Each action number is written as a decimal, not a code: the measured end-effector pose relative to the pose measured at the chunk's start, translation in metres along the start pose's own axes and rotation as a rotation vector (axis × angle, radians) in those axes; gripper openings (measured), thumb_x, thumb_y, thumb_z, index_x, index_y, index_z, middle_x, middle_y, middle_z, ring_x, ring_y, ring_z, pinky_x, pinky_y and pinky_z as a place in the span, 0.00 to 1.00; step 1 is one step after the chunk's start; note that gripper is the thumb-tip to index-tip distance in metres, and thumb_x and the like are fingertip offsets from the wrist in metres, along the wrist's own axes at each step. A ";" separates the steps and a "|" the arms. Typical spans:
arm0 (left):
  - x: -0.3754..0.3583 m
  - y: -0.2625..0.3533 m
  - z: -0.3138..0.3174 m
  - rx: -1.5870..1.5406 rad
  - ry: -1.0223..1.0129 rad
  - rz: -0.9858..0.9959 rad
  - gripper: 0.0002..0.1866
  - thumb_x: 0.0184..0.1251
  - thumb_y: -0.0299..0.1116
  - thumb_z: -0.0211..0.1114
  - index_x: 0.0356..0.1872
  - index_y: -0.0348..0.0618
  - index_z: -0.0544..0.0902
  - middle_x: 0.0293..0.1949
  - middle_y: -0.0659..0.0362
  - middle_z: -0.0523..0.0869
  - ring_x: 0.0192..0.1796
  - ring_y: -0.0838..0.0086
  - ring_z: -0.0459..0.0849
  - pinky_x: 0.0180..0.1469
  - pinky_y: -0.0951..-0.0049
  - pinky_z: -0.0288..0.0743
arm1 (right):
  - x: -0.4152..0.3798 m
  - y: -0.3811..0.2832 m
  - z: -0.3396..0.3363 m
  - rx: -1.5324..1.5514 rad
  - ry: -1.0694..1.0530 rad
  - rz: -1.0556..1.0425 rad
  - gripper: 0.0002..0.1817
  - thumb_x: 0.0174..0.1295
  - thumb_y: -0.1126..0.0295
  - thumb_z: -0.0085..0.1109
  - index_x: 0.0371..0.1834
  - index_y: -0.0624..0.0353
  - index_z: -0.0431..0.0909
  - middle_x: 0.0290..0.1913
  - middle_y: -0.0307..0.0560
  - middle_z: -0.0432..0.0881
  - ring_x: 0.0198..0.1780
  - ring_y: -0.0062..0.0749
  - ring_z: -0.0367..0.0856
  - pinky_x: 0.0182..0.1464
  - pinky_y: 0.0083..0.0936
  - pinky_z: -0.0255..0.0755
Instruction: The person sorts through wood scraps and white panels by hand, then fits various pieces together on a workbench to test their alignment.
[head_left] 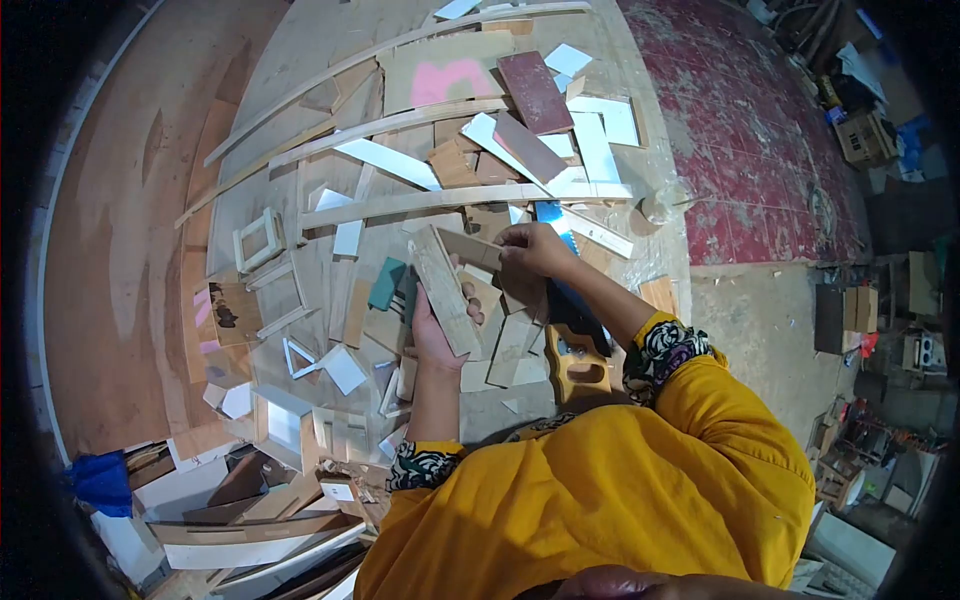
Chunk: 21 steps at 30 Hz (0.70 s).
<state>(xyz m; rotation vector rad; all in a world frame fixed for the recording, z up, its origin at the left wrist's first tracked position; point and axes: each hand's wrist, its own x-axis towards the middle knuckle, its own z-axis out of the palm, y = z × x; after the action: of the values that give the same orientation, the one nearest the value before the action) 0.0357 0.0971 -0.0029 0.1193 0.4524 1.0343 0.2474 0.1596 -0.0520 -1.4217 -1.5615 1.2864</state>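
My left hand (437, 328) is wrapped round a pale wooden board (447, 298), its fingertips curled over the right edge. A second narrow wooden strip (472, 249) meets the board near its top end, so the two make an angled corner. My right hand (535, 248) has its fingers closed at the free right end of that strip. Just beneath my right forearm lies a handsaw with a yellow handle (582, 378) and a dark and blue blade (568, 298). Left of the board rests a green block (387, 283). Loose wood offcuts (515, 345) lie under both hands.
Long wooden strips (400, 205) cross the worktable, among white offcuts (385, 160) and maroon boards (535, 92). Small wooden frames (259, 241) stand at the left. Scrap wood (255, 530) is heaped at lower left. A red floor area (745, 130) lies beyond the table's right edge.
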 end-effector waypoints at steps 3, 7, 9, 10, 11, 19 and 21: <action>-0.003 -0.002 -0.005 -0.011 0.026 -0.049 0.33 0.69 0.59 0.41 0.62 0.42 0.68 0.32 0.55 0.78 0.28 0.67 0.78 0.30 0.69 0.74 | 0.001 -0.015 -0.006 -0.193 -0.072 -0.028 0.10 0.53 0.72 0.63 0.39 0.61 0.82 0.34 0.45 0.84 0.35 0.27 0.81 0.41 0.23 0.73; -0.004 0.002 -0.008 -0.009 0.019 -0.066 0.35 0.69 0.60 0.40 0.62 0.39 0.68 0.31 0.55 0.79 0.29 0.68 0.78 0.30 0.69 0.73 | 0.034 -0.035 -0.041 -0.587 0.445 -0.146 0.20 0.50 0.57 0.64 0.42 0.60 0.80 0.46 0.56 0.79 0.49 0.50 0.78 0.49 0.39 0.72; -0.004 0.003 -0.009 0.056 0.021 -0.021 0.36 0.69 0.61 0.41 0.62 0.39 0.67 0.31 0.55 0.79 0.29 0.67 0.78 0.31 0.69 0.73 | 0.057 -0.029 -0.064 -0.880 0.543 -0.087 0.28 0.46 0.54 0.67 0.47 0.59 0.77 0.48 0.59 0.76 0.56 0.54 0.72 0.51 0.43 0.71; -0.003 0.003 -0.008 0.057 0.023 -0.020 0.36 0.69 0.61 0.41 0.62 0.39 0.67 0.31 0.55 0.79 0.29 0.67 0.78 0.31 0.69 0.73 | 0.063 -0.029 -0.068 -0.904 0.484 0.025 0.28 0.45 0.54 0.67 0.48 0.59 0.76 0.47 0.59 0.77 0.54 0.52 0.74 0.51 0.42 0.72; -0.002 0.003 -0.008 0.041 0.046 -0.019 0.36 0.69 0.61 0.41 0.62 0.38 0.67 0.32 0.55 0.79 0.29 0.67 0.79 0.31 0.69 0.74 | 0.068 -0.028 -0.072 -0.925 0.425 0.138 0.29 0.43 0.55 0.68 0.48 0.59 0.76 0.47 0.59 0.77 0.52 0.50 0.75 0.51 0.40 0.72; -0.001 0.002 -0.003 0.038 0.074 -0.020 0.36 0.68 0.60 0.42 0.63 0.38 0.66 0.33 0.55 0.79 0.30 0.66 0.79 0.32 0.68 0.74 | 0.070 0.003 -0.101 -0.169 0.327 0.160 0.22 0.52 0.70 0.60 0.53 0.60 0.78 0.30 0.53 0.85 0.28 0.29 0.83 0.32 0.23 0.75; 0.001 0.001 -0.008 0.036 0.076 -0.034 0.36 0.68 0.61 0.42 0.63 0.39 0.66 0.33 0.55 0.79 0.30 0.66 0.79 0.33 0.68 0.74 | 0.067 0.008 -0.102 -0.341 0.386 0.138 0.23 0.53 0.63 0.62 0.52 0.60 0.79 0.32 0.53 0.84 0.31 0.32 0.84 0.35 0.26 0.75</action>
<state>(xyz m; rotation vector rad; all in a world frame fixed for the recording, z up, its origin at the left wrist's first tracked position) 0.0324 0.0972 -0.0102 0.1043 0.5399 1.0002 0.3314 0.2476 -0.0383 -1.8892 -1.4792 0.7734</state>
